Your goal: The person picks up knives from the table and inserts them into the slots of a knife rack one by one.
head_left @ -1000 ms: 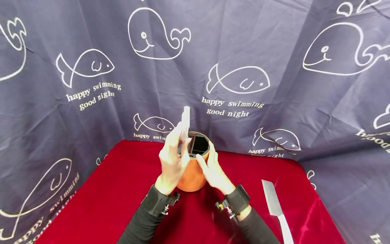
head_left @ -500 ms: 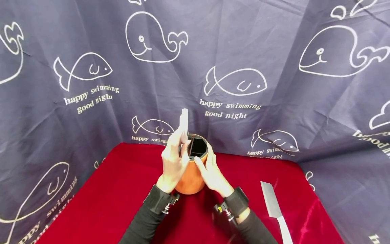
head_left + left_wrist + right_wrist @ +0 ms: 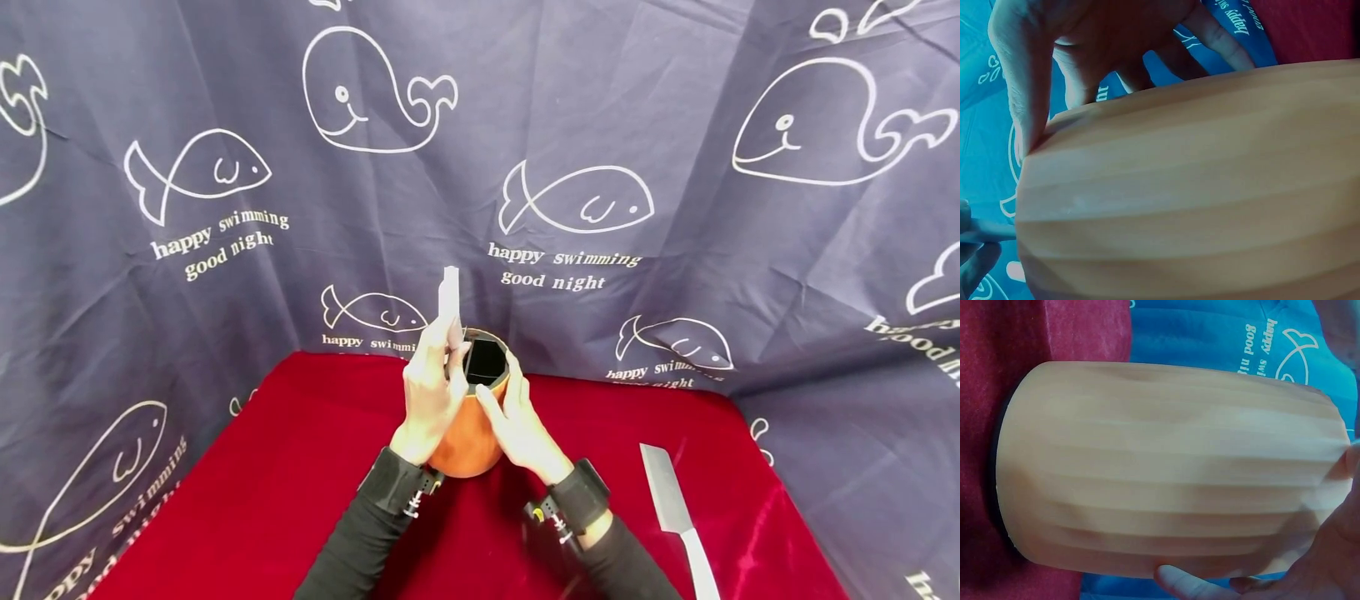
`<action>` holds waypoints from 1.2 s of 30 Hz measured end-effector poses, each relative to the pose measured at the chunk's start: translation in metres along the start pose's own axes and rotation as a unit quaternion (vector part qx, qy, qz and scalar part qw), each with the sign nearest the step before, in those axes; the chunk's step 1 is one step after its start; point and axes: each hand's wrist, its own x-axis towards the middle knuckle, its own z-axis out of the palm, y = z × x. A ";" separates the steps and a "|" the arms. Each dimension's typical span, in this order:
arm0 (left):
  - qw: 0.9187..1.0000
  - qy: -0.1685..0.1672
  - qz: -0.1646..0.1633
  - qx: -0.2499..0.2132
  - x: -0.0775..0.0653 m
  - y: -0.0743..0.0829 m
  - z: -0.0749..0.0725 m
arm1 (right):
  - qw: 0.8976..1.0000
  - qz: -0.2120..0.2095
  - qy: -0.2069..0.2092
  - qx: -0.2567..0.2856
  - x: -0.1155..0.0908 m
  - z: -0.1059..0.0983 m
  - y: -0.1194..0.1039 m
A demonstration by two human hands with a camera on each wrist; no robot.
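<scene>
A round orange knife block (image 3: 468,446) with faceted sides stands between both hands, a dark insert with an opening in its top. My left hand (image 3: 431,400) grips its upper left rim. In the left wrist view, that hand's thumb lies at the rim and its fingers spread over the far side of the block (image 3: 1179,175). A white upright handle-like piece (image 3: 450,292) rises above the left fingers, its lower end hidden by them. My right hand (image 3: 528,429) holds the right side near the top, thumb at the front rim.
A cleaver (image 3: 667,496) with a white handle lies on the red cloth (image 3: 300,500) to the right, blade pointing away. Behind the table hangs a grey-blue curtain (image 3: 465,208) printed with fish and whales.
My left hand has shifted slightly right against the block. The right hand keeps its hold. The whole head view has drifted a little, and the cleaver lies as before.
</scene>
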 end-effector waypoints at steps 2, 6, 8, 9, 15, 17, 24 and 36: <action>1.000 -0.008 -0.007 -0.002 0.000 -0.001 0.001 | 1.000 -0.007 0.001 -0.003 -0.001 0.000 0.000; 1.000 -0.024 -0.019 0.003 -0.001 -0.003 0.003 | 1.000 -0.016 0.006 -0.004 0.000 0.000 -0.001; 0.999 -0.032 -0.022 0.010 -0.002 -0.005 0.005 | 1.000 -0.017 0.008 -0.003 0.000 0.000 -0.001; 0.999 -0.036 -0.021 0.014 -0.002 -0.006 0.006 | 1.000 -0.016 0.009 0.000 0.000 0.000 -0.001; 0.998 -0.058 -0.021 0.027 -0.007 -0.010 0.011 | 1.000 -0.028 0.010 0.001 -0.001 0.002 0.001; 0.997 -0.064 -0.026 0.030 -0.009 -0.011 0.012 | 1.000 -0.027 0.009 -0.001 -0.002 0.002 0.000; 0.997 -0.070 -0.028 0.028 -0.009 -0.014 0.016 | 0.999 -0.020 0.025 -0.008 -0.002 0.003 -0.002; 0.997 -0.071 -0.008 0.015 -0.005 -0.015 0.017 | 1.000 -0.008 0.026 -0.006 -0.003 0.003 -0.006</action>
